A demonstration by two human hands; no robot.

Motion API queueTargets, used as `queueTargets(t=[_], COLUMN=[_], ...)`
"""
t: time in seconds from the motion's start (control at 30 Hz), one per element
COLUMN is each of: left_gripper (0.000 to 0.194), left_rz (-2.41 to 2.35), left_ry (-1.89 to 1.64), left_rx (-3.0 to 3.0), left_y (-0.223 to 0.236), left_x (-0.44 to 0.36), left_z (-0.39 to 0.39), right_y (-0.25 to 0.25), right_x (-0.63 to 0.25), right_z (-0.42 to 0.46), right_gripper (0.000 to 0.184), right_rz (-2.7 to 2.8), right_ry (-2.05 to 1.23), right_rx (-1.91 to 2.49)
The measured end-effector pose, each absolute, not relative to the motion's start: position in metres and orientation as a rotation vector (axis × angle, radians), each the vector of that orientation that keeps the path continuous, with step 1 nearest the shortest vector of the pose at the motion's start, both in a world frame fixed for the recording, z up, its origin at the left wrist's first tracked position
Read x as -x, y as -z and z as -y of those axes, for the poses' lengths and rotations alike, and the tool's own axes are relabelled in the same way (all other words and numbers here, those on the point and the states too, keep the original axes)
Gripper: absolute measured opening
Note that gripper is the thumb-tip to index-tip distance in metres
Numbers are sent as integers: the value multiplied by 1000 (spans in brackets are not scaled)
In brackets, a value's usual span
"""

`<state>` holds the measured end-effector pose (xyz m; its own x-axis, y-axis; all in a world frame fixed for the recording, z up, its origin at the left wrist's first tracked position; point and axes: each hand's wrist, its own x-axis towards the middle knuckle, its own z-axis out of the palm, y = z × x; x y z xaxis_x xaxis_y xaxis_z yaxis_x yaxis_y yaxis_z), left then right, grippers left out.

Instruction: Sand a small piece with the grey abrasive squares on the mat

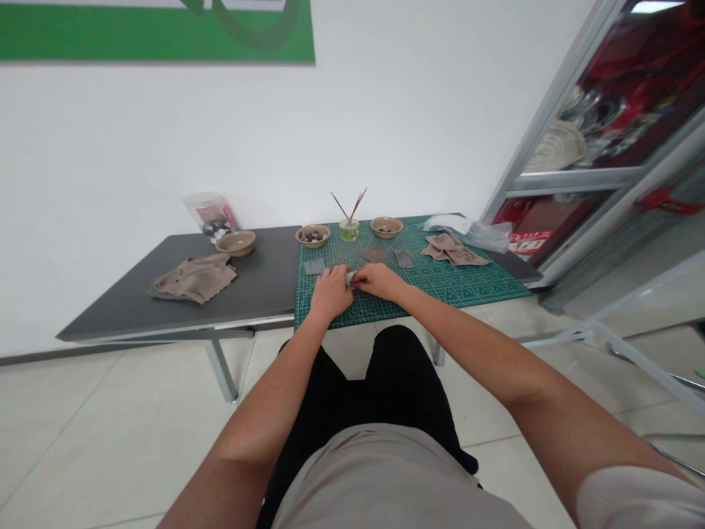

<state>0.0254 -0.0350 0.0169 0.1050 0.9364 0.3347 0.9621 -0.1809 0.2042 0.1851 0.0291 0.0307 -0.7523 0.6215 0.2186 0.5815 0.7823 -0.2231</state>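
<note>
A small pale piece point(350, 278) is sitting between the hands, near the front edge of the green mat point(474, 283). The right hand point(381, 282) is pinching it at one side; the left hand point(332, 292) is touching the opposite side, its exact grip remaining hidden. Beyond them, a brown patch point(375, 255) is lying flat. Farther back, a jar point(349, 231) is holding thin sticks point(360, 199) between two bowls point(386, 234). The mat is covering part of the table point(269, 279).

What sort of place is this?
Likely a craft workspace: green gridded cutting mat, a jar holding thin sticks, and a bowl of small pieces to its left.
</note>
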Motion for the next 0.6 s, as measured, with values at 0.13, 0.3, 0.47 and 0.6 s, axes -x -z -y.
queueTargets(t=[0.13,0.3,0.47,0.6], left_gripper=[34,29,33,33], left_rz=[2015,2008,1970,1975], left_ry=[591,476,414,404], left_rx=[2250,2258,2259,2269], left_y=[-17,-20,-21,-21], left_x=[-27,-27,-27,-27], left_z=[36,37,38,38], right_y=[-31,-30,-23,-19], right_x=[-174,-191,-208,-192], right_z=[-41,-49,-33,-25], right_gripper=[20,21,19,18], right_rz=[2685,2607,2569,2593], right_ry=[-156,-149,-146,-166], right_rx=[968,1105,1063,994])
